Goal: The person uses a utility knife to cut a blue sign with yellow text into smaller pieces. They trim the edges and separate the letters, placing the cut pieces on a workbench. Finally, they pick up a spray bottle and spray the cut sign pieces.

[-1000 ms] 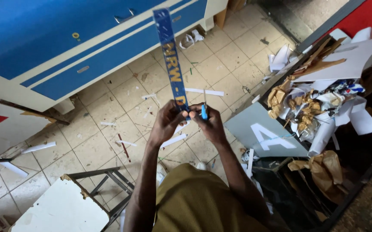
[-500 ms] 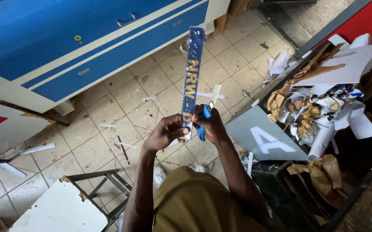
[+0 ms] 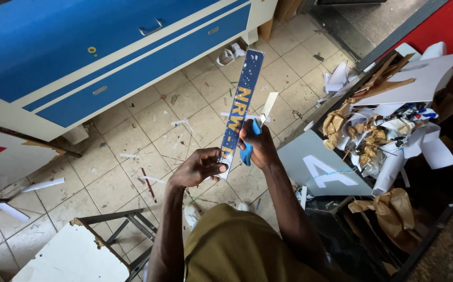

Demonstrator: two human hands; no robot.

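Observation:
My left hand pinches the near end of a long narrow dark-blue strip with yellow lettering, which points away from me and up to the right. My right hand grips a blue-handled utility knife; its blade sits against the right edge of the strip. A thin pale sliver stands off that right edge beside the knife. Both hands are held over the tiled floor, above my knees.
A large blue and cream cabinet machine fills the top left. To the right lies a heap of white board offcuts and crumpled brown paper, with a grey panel bearing a white letter. A metal stool frame and white board stand near left.
The strip has swung from leaning left to leaning right, and its far end has risen. My right hand with the knife has moved up along the strip's right edge, lifting a pale sliver.

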